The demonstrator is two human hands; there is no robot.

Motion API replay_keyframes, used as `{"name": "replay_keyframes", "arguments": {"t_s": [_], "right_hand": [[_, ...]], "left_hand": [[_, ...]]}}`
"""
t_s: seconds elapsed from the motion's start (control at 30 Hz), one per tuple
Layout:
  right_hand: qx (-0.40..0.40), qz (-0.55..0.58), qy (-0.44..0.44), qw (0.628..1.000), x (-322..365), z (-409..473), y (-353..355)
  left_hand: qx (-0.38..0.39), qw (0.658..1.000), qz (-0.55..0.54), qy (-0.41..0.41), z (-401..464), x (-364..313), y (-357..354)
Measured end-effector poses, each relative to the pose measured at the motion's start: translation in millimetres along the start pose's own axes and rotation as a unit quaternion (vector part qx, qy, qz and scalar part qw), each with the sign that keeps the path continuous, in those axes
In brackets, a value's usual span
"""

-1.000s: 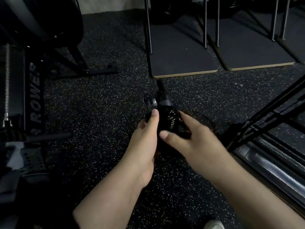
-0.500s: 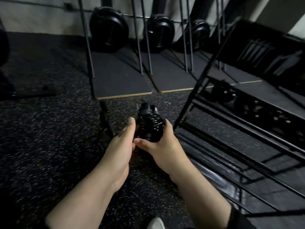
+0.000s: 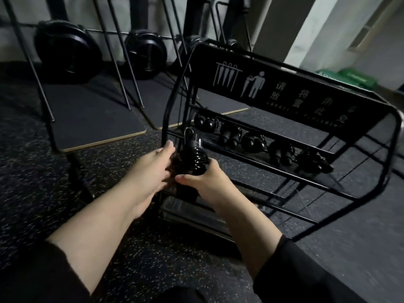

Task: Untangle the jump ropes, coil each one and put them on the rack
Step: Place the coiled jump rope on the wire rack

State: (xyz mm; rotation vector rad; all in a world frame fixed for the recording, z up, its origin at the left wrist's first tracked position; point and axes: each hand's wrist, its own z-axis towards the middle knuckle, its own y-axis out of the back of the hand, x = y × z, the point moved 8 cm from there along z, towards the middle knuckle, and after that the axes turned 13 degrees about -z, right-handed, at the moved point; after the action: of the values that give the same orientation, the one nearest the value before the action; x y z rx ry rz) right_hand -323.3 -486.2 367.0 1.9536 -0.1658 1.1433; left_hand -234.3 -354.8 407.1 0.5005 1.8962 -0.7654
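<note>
Your right hand (image 3: 209,180) cups the coiled rope (image 3: 195,159) from below and to the right, thumb curled across its near side, so the loops cannot spring apart. Your left hand (image 3: 153,169) closes on the coil's left flank, fingers bent round it; how far they reach behind is hidden. Two-handed support suits a wound cord that will unwind if one side is released. The coil is held in the air just in front of the left end of the rack (image 3: 284,84), level with its shelf (image 3: 273,158), apart from it as far as can be judged. A handle end and a small metal loop stand up from the top of the coil. Five coiled bundles (image 3: 253,142) already lie in a row along the shelf, leaving the leftmost place as the likely seat for this one. Judged from this, you are at the placing step for this rope. A rack upright (image 3: 166,119) rises just beside your left fingertips; clear it when advancing. Keep both grips closed until the coil rests on the shelf. Weight plates (image 3: 65,49) stand well beyond on the floor (image 3: 32,171).
</note>
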Motion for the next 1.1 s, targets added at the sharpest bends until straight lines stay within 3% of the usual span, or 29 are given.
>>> {"name": "replay_keyframes", "arguments": {"t_s": [0.17, 0.53, 0.77, 1.1], "right_hand": [[0.022, -0.014, -0.065, 0.998, -52, 35, -15], [0.047, -0.193, -0.082, 0.977, -48, 103, -30], [0.033, -0.156, -0.145, 0.976, -35, 162, -37], [0.002, -0.194, -0.148, 0.97, -43, 199, -40]], "left_hand": [[-0.04, 0.998, -0.015, 0.038, 22, 23, 19], [-0.11, 0.993, -0.017, 0.036, 56, 33, 83], [-0.133, 0.99, -0.009, 0.037, 72, 39, 122], [-0.146, 0.989, -0.001, 0.032, 98, 44, 155]]}}
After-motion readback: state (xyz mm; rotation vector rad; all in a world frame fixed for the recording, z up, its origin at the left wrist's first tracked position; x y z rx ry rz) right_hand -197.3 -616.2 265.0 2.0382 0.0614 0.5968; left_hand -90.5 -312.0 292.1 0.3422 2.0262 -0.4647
